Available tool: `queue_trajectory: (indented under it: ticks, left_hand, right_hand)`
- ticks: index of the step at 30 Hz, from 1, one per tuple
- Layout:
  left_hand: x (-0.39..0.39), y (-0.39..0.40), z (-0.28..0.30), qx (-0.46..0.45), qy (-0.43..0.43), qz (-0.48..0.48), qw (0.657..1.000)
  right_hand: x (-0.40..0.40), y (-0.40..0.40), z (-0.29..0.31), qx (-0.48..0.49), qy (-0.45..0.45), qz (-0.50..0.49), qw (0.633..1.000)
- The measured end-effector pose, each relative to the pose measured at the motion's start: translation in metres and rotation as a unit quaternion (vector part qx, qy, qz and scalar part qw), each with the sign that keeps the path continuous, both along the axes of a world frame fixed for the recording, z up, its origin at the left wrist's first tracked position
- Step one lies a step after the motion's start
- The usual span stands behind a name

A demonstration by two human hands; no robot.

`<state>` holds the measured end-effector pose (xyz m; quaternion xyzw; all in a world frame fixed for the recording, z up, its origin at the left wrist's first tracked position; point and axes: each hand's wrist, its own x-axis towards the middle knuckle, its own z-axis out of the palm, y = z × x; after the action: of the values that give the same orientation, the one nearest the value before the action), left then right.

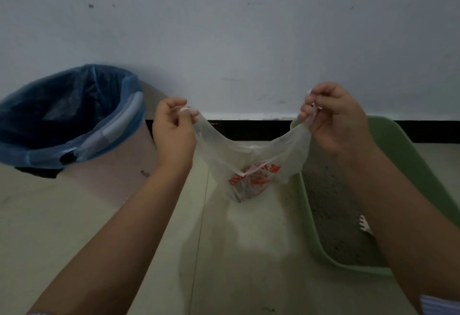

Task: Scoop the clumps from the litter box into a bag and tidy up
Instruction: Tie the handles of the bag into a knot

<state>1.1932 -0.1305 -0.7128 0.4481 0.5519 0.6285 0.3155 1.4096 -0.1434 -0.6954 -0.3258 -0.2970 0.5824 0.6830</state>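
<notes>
Head view: the scoop [365, 225] lies in the green litter box [331, 262], so scooping looks finished. Beyond, the left hand [173, 131] and right hand [334, 116] each pinch a handle of the bag [249, 165], clumps inside, untied; the bin [72, 125] waits left.

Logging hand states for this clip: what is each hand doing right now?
Left hand: closed, pinching one handle of the clear plastic bag.
Right hand: closed, pinching the bag's other handle.
</notes>
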Motion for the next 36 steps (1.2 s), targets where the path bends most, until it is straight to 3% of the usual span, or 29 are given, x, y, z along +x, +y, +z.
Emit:
queue_trajectory:
  ticks: [1, 3, 6, 8, 10, 11, 12, 14, 15, 18, 23, 25, 27, 30, 33, 36]
  left_hand:
    - [0.003, 0.001, 0.001, -0.004, -0.035, -0.020, 0.999]
    - [0.007, 0.005, 0.000, -0.036, -0.189, -0.061, 0.980]
    - [0.005, 0.016, -0.011, -0.134, -0.451, -0.077, 0.879]
    - [0.000, 0.017, -0.022, -0.162, -0.507, -0.059, 0.845]
    - [-0.001, 0.013, -0.031, -0.156, -0.530, -0.051, 0.832]
    - [-0.002, 0.009, -0.036, -0.155, -0.511, -0.057, 0.843]
    - [-0.001, 0.005, -0.042, -0.161, -0.450, -0.075, 0.875]
    - [0.000, -0.008, -0.056, -0.192, -0.217, -0.124, 0.949]
    - [0.000, -0.015, -0.064, -0.200, -0.094, -0.151, 0.963]
    - [-0.001, -0.041, -0.084, -0.184, 0.154, -0.279, 0.930]
    - [0.000, -0.040, -0.116, -0.174, 0.290, -0.246, 0.908]
    - [0.004, -0.035, -0.120, -0.217, 0.185, -0.227, 0.931]
    - [0.008, -0.036, -0.118, -0.254, -0.003, -0.238, 0.937]
    - [0.013, -0.036, -0.116, -0.263, -0.142, -0.261, 0.918]
    - [0.013, -0.034, -0.119, -0.284, -0.227, -0.229, 0.903]
    - [0.006, -0.027, -0.120, -0.318, -0.302, -0.188, 0.879]
  right_hand:
    - [-0.002, 0.000, -0.003, -0.005, -0.013, 0.012, 1.000]
    - [-0.004, -0.001, -0.008, -0.010, -0.034, 0.024, 0.999]
    - [-0.007, 0.000, -0.023, -0.027, -0.074, 0.024, 0.997]
    - [-0.004, 0.000, -0.034, -0.057, -0.074, 0.037, 0.995]
    - [0.003, 0.001, -0.039, -0.075, -0.095, 0.062, 0.991]
    - [0.007, 0.002, -0.039, -0.086, -0.130, 0.076, 0.985]
    - [0.009, 0.002, -0.040, -0.092, -0.165, 0.081, 0.979]
    - [0.011, 0.004, -0.048, -0.103, -0.193, 0.062, 0.974]
    - [0.008, 0.003, -0.052, -0.115, -0.200, 0.057, 0.971]
    - [0.002, -0.006, -0.069, -0.117, -0.281, 0.108, 0.946]
    - [0.013, -0.024, -0.091, -0.113, -0.396, 0.270, 0.870]
    - [0.010, -0.029, -0.097, -0.101, -0.498, 0.311, 0.803]
    - [0.004, -0.031, -0.103, -0.085, -0.539, 0.310, 0.778]
    - [-0.006, -0.026, -0.114, -0.135, -0.453, 0.243, 0.847]
    - [-0.018, -0.021, -0.120, -0.179, -0.254, 0.182, 0.933]
    - [-0.028, -0.019, -0.126, -0.203, -0.079, 0.129, 0.967]
